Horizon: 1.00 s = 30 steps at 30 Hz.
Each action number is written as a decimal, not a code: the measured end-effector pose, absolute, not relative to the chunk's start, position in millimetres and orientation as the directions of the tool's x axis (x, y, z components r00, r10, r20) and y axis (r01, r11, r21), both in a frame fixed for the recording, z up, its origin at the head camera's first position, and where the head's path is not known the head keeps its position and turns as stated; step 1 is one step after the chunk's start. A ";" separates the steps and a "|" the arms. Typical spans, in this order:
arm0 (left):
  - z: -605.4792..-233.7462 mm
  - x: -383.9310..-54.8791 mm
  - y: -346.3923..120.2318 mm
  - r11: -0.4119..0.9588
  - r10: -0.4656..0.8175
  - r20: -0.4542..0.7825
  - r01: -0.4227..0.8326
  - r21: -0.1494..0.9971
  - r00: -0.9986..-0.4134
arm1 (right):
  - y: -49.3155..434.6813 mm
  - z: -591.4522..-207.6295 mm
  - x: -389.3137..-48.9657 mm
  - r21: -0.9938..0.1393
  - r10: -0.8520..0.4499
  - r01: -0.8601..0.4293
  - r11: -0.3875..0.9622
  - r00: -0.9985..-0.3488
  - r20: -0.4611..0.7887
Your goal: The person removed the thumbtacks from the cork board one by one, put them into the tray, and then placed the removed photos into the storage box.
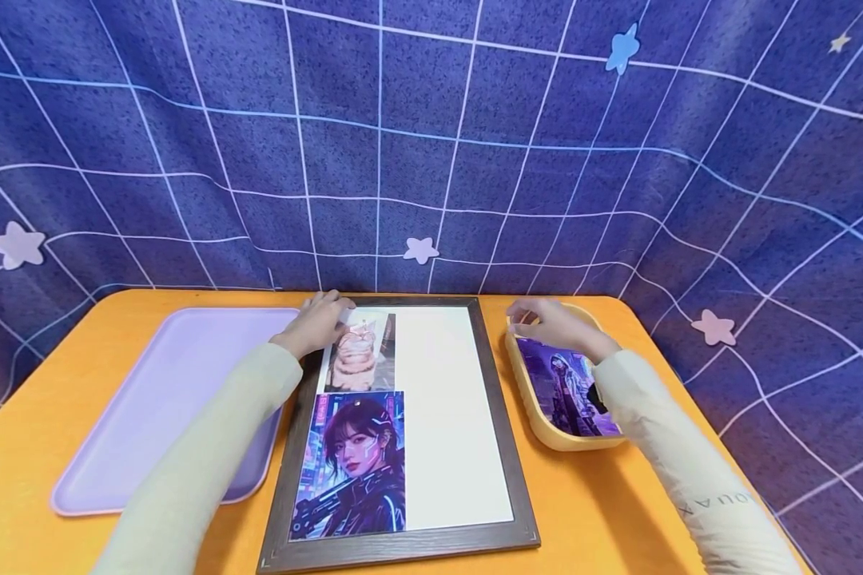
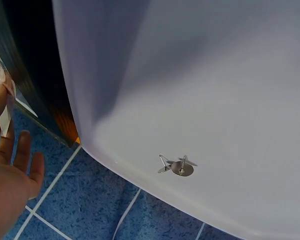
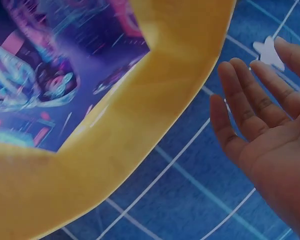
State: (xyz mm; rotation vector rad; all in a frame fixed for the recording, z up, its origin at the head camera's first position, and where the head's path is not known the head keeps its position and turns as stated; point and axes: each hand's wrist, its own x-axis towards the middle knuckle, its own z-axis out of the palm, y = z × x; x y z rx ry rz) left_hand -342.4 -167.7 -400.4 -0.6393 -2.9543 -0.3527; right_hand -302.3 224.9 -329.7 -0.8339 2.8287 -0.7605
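At the upper left of a dark-framed white board (image 1: pixel 453 415), my left hand (image 1: pixel 321 319) pinches the edge of a cat picture (image 1: pixel 363 359) between thumb and finger. The left wrist view shows the pinched paper corner (image 2: pixel 8 112) lifted, with the other fingers of that hand spread loosely. Below the cat picture, a neon-coloured picture of a figure with a gun (image 1: pixel 359 471) lies on the board. My right hand (image 1: pixel 557 323) hovers over the far side of a yellow basket (image 1: pixel 546 431), its fingers relaxed and holding nothing. A purple picture of a hooded figure (image 1: pixel 561 383) lies in that basket.
A lilac tray (image 1: pixel 165 407) lies left of the frame, holding a few metal thumbtacks (image 2: pixel 182 167). The orange table (image 1: pixel 14 463) ends at a blue gridded cloth (image 1: pixel 417 176) with star shapes, hanging behind and at the sides.
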 end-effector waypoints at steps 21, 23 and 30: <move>-395.3 -338.8 -170.0 0.890 0.376 0.165 0.405 0.209 -0.912 | 301.1 -333.6 -292.1 -0.468 -0.402 -0.431 0.772 -0.901 0.166; -394.2 -337.9 -169.8 0.889 0.379 0.166 0.408 0.206 -0.910 | 307.8 -333.2 -289.9 -0.461 -0.377 -0.408 0.788 -0.912 0.162; -391.4 -337.5 -169.6 0.880 0.400 0.195 0.434 0.191 -0.896 | 329.4 -337.1 -282.8 -0.464 -0.287 -0.307 0.831 -0.951 0.115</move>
